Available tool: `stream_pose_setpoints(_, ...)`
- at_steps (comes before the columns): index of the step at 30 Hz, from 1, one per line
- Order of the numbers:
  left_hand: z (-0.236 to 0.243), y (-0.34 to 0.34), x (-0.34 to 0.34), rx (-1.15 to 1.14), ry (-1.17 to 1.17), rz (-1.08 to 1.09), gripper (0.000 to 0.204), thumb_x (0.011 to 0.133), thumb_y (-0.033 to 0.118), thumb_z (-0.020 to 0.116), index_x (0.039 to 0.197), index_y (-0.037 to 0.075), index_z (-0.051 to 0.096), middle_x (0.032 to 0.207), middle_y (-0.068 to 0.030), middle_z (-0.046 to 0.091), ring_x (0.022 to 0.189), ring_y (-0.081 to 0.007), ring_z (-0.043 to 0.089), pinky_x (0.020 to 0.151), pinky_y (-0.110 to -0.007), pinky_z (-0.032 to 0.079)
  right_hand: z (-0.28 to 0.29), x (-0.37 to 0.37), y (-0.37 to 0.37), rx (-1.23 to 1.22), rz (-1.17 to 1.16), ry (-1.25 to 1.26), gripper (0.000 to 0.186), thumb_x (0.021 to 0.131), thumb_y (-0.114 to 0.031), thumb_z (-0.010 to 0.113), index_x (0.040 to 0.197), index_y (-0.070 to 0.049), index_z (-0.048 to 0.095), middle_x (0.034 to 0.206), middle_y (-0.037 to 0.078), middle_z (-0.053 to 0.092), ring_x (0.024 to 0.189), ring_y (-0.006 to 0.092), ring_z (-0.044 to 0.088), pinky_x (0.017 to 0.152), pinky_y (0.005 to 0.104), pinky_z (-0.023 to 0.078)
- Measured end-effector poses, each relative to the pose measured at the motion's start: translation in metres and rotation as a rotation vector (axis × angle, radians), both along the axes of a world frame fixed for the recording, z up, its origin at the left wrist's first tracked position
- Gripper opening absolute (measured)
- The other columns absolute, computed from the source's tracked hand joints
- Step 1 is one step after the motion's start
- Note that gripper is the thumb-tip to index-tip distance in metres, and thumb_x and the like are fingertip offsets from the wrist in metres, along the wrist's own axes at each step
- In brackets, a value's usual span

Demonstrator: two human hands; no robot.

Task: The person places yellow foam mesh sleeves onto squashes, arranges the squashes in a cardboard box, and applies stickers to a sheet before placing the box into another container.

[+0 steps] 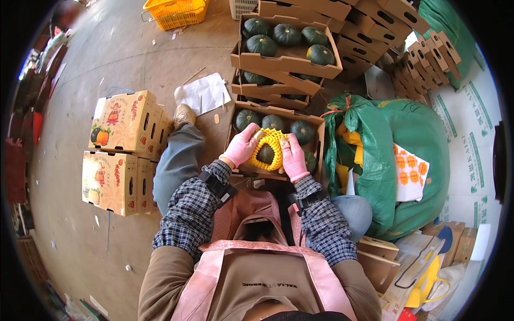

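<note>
Both of my hands wear pink gloves. My left hand point(242, 145) grips the upper left edge of a yellow foam net point(274, 140), fingers bent around it. On the other side my right hand point(294, 158) is closed on the same net. The net wraps a dark green pumpkin point(265, 153), whose skin shows through the opening facing me. Just beyond my hands, an open cardboard box point(319, 127) holds several bare green pumpkins point(273, 123). My hands and the netted pumpkin cover part of that box.
Boxes of pumpkins point(289, 66) are stacked behind. To my right stands a green sack point(415, 128) with yellow nets in its opening and a sticker sheet point(409, 174) on it. Printed cartons point(111, 182) are piled at left. A yellow crate point(176, 12) lies farther off; white paper point(203, 94) is on the floor.
</note>
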State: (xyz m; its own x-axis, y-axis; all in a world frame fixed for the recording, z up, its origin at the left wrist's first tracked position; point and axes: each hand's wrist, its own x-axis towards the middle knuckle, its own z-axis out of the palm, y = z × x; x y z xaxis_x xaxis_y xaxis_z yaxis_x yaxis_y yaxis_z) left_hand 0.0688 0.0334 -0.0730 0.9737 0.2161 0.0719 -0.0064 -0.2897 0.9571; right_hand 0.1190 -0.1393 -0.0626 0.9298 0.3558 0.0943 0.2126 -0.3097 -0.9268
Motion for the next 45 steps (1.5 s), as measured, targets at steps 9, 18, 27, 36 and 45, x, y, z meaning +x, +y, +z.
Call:
stream_pose_setpoints(9, -0.01, -0.013, -0.008, -0.311, 0.125, 0.317, 0.01, 0.093, 0.011, 0.056, 0.092, 0.001, 0.057, 0.081, 0.0001, 0.056, 0.078, -0.0067, 0.049, 0.07, -0.022, 0.044, -0.011, 0.021, 0.004, -0.104, -0.009, 0.148, 0.016, 0.091, -0.018, 0.058, 0.094, -0.002, 0.058, 0.076, 0.016, 0.059, 0.067, 0.0225, 0.055, 0.067, 0.0312, 0.047)
stream_pose_setpoints(18, 0.0, -0.022, -0.013, -0.31, 0.082, 0.215, 0.012, 0.095, 0.016, 0.054, 0.097, 0.005, 0.054, 0.077, -0.0033, 0.053, 0.073, -0.01, 0.047, 0.067, -0.026, 0.045, 0.015, 0.007, -0.007, -0.212, -0.029, 0.051, 0.02, 0.093, -0.023, 0.055, 0.1, -0.005, 0.057, 0.082, 0.018, 0.063, 0.074, 0.0295, 0.063, 0.069, 0.0348, 0.049)
stream_pose_setpoints(27, 0.007, -0.035, -0.026, -0.279, 0.081, 0.137, 0.016, 0.095, 0.019, 0.054, 0.099, 0.003, 0.054, 0.079, -0.0077, 0.056, 0.075, -0.0131, 0.051, 0.069, -0.028, 0.047, 0.019, -0.014, -0.025, -0.241, -0.077, 0.128, 0.019, 0.095, -0.019, 0.052, 0.101, -0.001, 0.054, 0.088, 0.012, 0.06, 0.079, 0.0192, 0.056, 0.072, 0.0302, 0.047)
stream_pose_setpoints(36, -0.041, -0.024, -0.003, -0.938, 0.195, 0.266, 0.012, 0.094, 0.019, 0.056, 0.092, 0.008, 0.059, 0.086, 0.002, 0.061, 0.077, -0.0074, 0.057, 0.07, -0.023, 0.049, -0.013, 0.016, -0.013, -0.08, -0.166, 0.006, 0.015, 0.089, -0.015, 0.06, 0.086, -0.001, 0.059, 0.071, 0.011, 0.059, 0.064, 0.0168, 0.055, 0.064, 0.0307, 0.047)
stream_pose_setpoints(45, -0.025, -0.022, -0.002, -0.187, 0.14, 0.225, 0.018, 0.092, 0.016, 0.057, 0.104, 0.004, 0.058, 0.081, -0.0115, 0.063, 0.076, -0.02, 0.06, 0.069, -0.031, 0.049, 0.009, 0.023, -0.023, -0.471, -0.194, -0.533, 0.02, 0.091, -0.026, 0.055, 0.098, -0.007, 0.051, 0.09, 0.018, 0.061, 0.078, 0.0377, 0.061, 0.066, 0.0458, 0.05)
